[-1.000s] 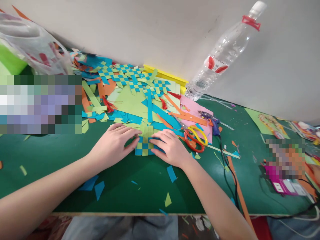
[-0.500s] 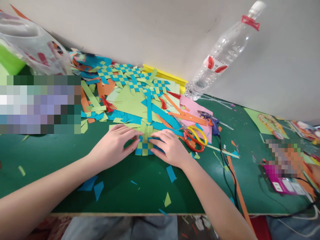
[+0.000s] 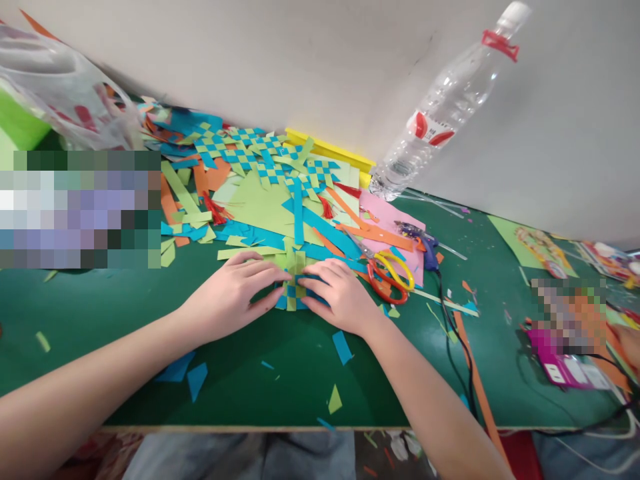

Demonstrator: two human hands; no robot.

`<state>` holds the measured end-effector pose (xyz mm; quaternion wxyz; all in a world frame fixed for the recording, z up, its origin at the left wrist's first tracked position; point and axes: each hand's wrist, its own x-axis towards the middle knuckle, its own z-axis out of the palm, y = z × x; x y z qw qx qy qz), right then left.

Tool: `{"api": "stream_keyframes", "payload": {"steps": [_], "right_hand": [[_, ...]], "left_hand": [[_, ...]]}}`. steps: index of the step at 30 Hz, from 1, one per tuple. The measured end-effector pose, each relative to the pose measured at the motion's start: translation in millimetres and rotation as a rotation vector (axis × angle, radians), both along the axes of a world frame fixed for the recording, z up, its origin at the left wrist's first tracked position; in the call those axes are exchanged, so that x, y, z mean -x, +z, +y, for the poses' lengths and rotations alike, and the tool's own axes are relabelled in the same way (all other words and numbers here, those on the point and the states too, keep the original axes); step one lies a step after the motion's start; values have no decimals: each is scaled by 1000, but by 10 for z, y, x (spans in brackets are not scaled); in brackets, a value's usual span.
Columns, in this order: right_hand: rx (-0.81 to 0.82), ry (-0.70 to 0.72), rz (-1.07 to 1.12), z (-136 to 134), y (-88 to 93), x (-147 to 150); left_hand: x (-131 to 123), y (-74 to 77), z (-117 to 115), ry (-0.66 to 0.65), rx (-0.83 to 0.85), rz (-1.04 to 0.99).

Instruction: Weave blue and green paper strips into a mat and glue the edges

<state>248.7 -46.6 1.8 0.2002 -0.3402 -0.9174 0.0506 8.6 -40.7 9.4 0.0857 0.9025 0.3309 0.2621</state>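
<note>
A small checkered weave of blue and light green paper strips [image 3: 291,292] lies flat on the table between my hands. My left hand [image 3: 235,293] grips its left side, fingertips on the upper part and thumb lower down. At the right edge, my right hand [image 3: 337,293] holds the weave with curved fingers and thumb. Green strip ends stick up beyond the fingertips. The weave's sides are partly covered by my hands. Right of my right hand lie scissors [image 3: 387,277] with red and yellow handles.
Behind lie finished blue-green woven pieces [image 3: 240,150], red tassels [image 3: 216,208] and loose strips. A clear plastic bottle [image 3: 450,100] stands by the wall. A glue gun [image 3: 427,243] rests on pink paper [image 3: 375,207], its black cord running forward. A plastic bag [image 3: 85,93] is at left.
My left hand has shifted slightly right, covering more of the weave's left side. My right hand stays nearly in place.
</note>
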Motion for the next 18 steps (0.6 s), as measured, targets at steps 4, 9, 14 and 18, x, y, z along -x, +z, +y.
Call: {"api": "stream_keyframes", "payload": {"steps": [4,9,14,18], "right_hand": [[7,-4,-8,1,-11,-5],[22,3,-6,-1,-13,-7],[27,4,-1,-3,-5,-5],[33,-1,-3,-2,-6,-4]], "left_hand": [[-1,-9,-3,-5,-11,-20],[-12,26,-24,-12,20,-42],[-12,31,-32,11,-4,-35],[-3,-1,-29,19,18,-28]]}}
